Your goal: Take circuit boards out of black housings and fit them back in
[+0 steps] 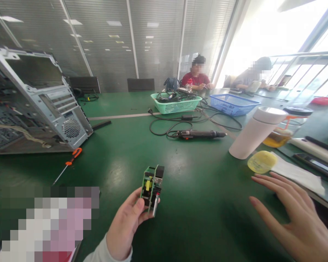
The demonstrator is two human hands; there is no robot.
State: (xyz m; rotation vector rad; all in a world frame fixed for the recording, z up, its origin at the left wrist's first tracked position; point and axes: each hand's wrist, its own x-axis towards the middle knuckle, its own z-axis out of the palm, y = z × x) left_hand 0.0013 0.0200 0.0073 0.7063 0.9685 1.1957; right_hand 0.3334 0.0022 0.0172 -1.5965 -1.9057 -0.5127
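Observation:
Near the bottom centre, my left hand (129, 216) grips a small circuit board assembly (152, 189) between thumb and fingers. The assembly stands upright, with two green boards, a yellow part and black parts between them. My right hand (295, 214) is at the lower right with its fingers spread and nothing in it. Just beyond its fingertips lie a round yellow object (262, 162) and a white cloth or paper (297, 174). The tip of my left thumb rests on the lower left edge of the boards.
An opened metal computer case (50, 105) stands at left, an orange screwdriver (69, 162) before it. Across the middle lie a corded power tool (202, 134), a green basket (177, 106) with cables and a blue basket (232, 105). A white tumbler (257, 133) stands right. Two people sit beyond.

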